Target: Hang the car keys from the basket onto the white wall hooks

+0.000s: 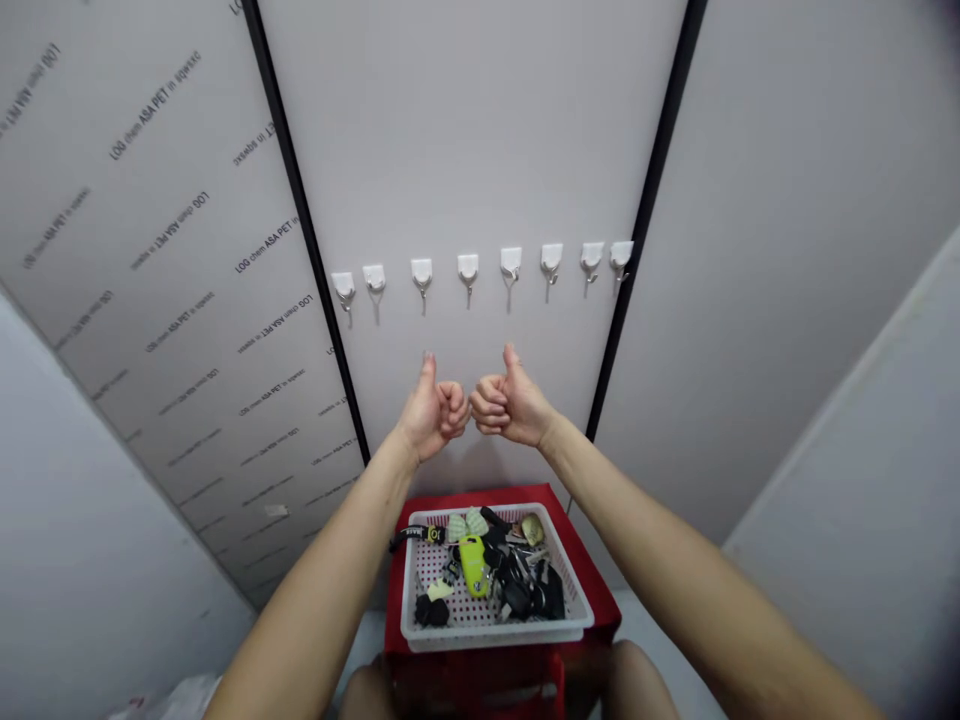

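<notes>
My left hand [437,412] is raised before the wall panel, fingers curled into a fist and thumb pointing up. Beside it, my right hand [511,402] makes the same thumbs-up, its knuckles close to those of the left. Nothing shows in either hand. Above them, a row of several white adhesive hooks [468,268] runs across the panel, with no keys hanging on them. Below the hands sits a white plastic basket [450,640] holding a heap of keys, among them a yellow-green car key [473,566], black car keys [517,595] and a green checked bow [467,524].
The basket rests on a red-covered stand [604,610] between my knees. Black strips [291,165] edge the white middle panel [465,130]. A panel with printed lettering [157,220] stands to the left, and a plain grey one [772,280] to the right.
</notes>
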`<state>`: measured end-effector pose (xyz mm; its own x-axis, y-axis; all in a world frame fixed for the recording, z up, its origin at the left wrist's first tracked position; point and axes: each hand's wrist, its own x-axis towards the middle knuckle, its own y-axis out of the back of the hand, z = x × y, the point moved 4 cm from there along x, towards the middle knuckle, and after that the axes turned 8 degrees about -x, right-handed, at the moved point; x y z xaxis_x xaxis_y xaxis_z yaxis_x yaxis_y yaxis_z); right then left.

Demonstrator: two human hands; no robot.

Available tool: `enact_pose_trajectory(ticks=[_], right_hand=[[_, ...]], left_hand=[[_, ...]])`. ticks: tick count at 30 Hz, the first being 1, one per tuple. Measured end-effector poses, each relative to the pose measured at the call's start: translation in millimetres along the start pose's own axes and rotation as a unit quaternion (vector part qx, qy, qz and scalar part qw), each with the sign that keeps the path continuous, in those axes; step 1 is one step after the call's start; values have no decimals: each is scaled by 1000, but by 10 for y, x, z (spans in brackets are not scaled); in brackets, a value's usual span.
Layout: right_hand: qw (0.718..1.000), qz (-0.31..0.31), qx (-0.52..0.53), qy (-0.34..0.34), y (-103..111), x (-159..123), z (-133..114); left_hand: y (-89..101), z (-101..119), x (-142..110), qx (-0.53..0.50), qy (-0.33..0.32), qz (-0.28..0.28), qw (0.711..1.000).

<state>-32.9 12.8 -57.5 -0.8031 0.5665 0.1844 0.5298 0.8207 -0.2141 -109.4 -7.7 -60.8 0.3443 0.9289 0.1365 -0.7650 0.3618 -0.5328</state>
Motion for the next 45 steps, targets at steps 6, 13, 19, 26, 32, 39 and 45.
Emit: enact_pose_trajectory(ticks=[6, 13, 19, 26, 32, 39, 45], right_hand=[[999, -21, -5, -26, -28, -45, 51], [996, 28, -41, -72, 2, -53, 206], [996, 2, -40, -85, -65, 25, 471], [894, 145, -406, -122, 3, 66, 1358], [755, 106, -643, -74, -134, 61, 1781], [760, 127, -636, -52, -196, 33, 1782], [906, 145, -397, 26, -99, 37, 1188]], left_hand=[[13, -58, 11, 16, 24, 12, 1000], [121, -159, -65, 56, 40, 60, 996], [328, -276, -162, 60, 39, 87, 994], [1255, -786, -689, 361, 114, 267, 886], [1679, -1190, -1063, 353, 167, 339, 856], [1451, -1042, -792, 232, -59, 369, 898], [1053, -772, -610, 102, -116, 284, 946]])
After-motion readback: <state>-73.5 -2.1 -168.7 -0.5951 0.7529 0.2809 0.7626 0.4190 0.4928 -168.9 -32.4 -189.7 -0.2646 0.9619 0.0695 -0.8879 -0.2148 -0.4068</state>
